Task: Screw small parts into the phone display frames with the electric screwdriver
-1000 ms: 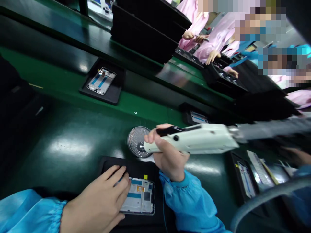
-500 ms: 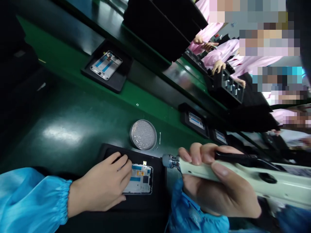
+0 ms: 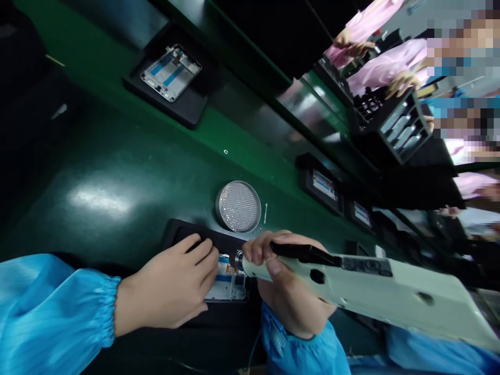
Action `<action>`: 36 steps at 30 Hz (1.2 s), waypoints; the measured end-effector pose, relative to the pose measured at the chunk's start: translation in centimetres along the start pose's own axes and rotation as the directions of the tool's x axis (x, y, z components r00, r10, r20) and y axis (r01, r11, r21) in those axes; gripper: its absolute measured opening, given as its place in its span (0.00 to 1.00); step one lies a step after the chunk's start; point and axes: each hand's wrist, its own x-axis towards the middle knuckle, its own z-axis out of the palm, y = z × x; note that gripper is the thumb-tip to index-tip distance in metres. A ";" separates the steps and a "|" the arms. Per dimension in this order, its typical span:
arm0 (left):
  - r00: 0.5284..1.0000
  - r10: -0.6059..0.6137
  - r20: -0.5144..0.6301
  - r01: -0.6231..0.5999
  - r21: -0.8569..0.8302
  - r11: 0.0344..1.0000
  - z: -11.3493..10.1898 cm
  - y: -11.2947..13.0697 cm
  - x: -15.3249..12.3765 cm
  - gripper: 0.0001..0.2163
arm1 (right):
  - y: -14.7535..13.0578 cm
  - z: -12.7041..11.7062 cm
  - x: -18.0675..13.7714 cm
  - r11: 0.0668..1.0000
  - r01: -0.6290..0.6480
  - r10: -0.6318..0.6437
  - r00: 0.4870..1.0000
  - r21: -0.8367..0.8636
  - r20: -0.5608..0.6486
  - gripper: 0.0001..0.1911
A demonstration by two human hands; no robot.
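Note:
My left hand point(image 3: 172, 289) lies flat, fingers stretched, on a phone frame point(image 3: 230, 281) that sits in a black tray point(image 3: 183, 232) at the near edge of the green bench. My right hand point(image 3: 287, 291) is wrapped round a cream electric screwdriver point(image 3: 367, 291), whose metal tip sits over the frame's upper right corner. A round metal dish of small screws point(image 3: 238, 206) stands just behind the tray.
Another black tray with a phone frame point(image 3: 171, 73) rides on the green belt at upper left. Further trays with frames point(image 3: 323, 183) lie along the belt to the right. People in pink sleeves point(image 3: 385, 67) work at the far side, beside a black slotted rack point(image 3: 402, 127).
My right hand has brought the screwdriver from the screw dish, out to the right, and then left onto the phone frame. My left hand stayed on the frame.

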 end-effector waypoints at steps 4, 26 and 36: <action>1.000 0.000 0.001 0.000 -0.003 1.000 0.2 0.0 0.1 0.26 | 0.0 0.0 0.0 1.000 -0.016 0.016 1.000 0.005 -0.022 0.13; 0.999 -0.008 0.037 0.009 -0.037 0.999 0.1 0.2 0.0 0.24 | 0.6 0.2 -0.1 1.000 0.016 -0.015 0.999 -0.007 0.034 0.11; 1.000 -0.010 -0.016 0.011 0.043 0.999 -0.1 0.5 0.2 0.20 | 0.2 -0.7 0.8 0.998 0.052 -0.053 0.999 0.041 0.011 0.14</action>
